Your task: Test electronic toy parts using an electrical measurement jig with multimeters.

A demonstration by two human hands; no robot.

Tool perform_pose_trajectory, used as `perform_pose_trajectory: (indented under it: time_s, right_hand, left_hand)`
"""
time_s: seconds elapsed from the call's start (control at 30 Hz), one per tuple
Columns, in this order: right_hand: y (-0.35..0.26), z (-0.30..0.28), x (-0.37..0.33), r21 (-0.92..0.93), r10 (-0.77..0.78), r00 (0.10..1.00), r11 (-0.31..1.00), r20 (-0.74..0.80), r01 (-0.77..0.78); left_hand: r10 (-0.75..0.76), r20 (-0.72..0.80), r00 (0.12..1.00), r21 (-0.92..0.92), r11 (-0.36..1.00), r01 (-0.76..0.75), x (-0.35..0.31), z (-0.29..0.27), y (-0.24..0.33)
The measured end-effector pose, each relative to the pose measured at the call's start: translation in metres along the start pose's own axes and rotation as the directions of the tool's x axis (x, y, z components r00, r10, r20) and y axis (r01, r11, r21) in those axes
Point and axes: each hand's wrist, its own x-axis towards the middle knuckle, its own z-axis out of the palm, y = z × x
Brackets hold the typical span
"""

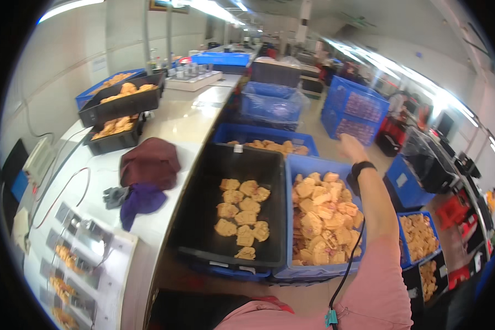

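Note:
My right arm, in a pink sleeve with a black band at the wrist, reaches out over a blue crate [323, 163] heaped with pale tan moulded pieces [320, 223]. Past the crate's far right corner is my right hand [352, 148], its fingers curled in. Whatever they hold, if anything, cannot be made out. Left of that crate stands a black bin [195, 220], with several similar tan pieces [244, 212] spread over its bottom. My left hand is out of the picture.
A white workbench [176, 137] on the left bears black trays [121, 104] of tan pieces, a maroon cloth [149, 162], a purple cloth [140, 202] and a metal fixture [113, 275]. Blue crates [355, 107] stand ahead; more filled crates [418, 236] sit at the right. A black cable [347, 269] hangs near my arm.

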Motion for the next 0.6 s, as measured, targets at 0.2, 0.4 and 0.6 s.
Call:
perform_pose_trajectory:
  time_s: [0.2,0.4,0.6]
  right_hand:
    - [-0.259,0.021,-0.086,0.636,-0.644,0.745,0.505,-0.172,0.583]
    - [-0.420,-0.020,-0.234,0.730,-0.856,0.322,-0.090,-0.405,0.678]
    - [-0.470,-0.023,-0.326,0.712,-0.885,0.022,-0.359,-0.465,0.604]
  left_hand:
    - [0.066,-0.220,0.973,0.131,0.991,-0.038,0.001,0.019,-0.007]
    - [0.218,-0.208,0.954,0.031,0.976,-0.216,-0.008,0.012,0.018]
    - [0.164,-0.241,0.956,-0.047,0.982,-0.181,-0.017,0.007,0.037]
